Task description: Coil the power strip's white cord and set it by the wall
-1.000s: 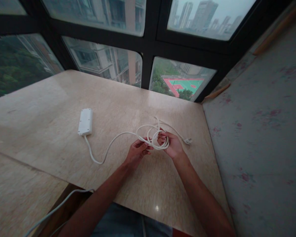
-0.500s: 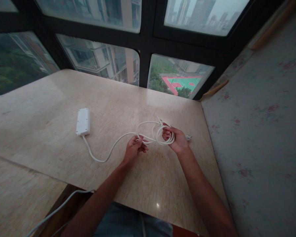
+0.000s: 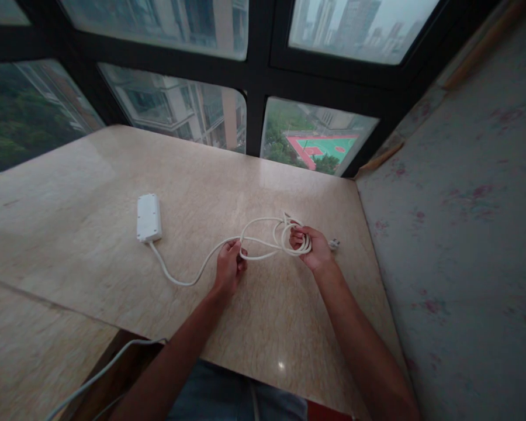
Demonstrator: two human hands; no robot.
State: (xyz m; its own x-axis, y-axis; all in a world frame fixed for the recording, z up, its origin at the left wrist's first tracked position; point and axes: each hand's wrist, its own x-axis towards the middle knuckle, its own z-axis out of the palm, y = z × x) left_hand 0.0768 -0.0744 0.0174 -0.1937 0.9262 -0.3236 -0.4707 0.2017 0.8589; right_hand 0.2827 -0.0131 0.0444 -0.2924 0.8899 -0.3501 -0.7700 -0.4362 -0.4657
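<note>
- On the stone windowsill (image 3: 92, 234), left side: white power strip (image 3: 149, 218), screw heads showing, white cord (image 3: 188, 284) snaking right.
- Left hand (image 3: 229, 266): thumb and fingers pinched together on the cord.
- Between hands: wide, slack loops of it.
- Right hand (image 3: 314, 248): fingers curled around gathered coils, holding them.
- Just past its far side: the plug (image 3: 334, 244).
- Far right: floral wall (image 3: 456, 204).

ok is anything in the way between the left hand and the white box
Nothing visible blocks it; only the white cable runs over the countertop from the white box to the left hand.
</note>
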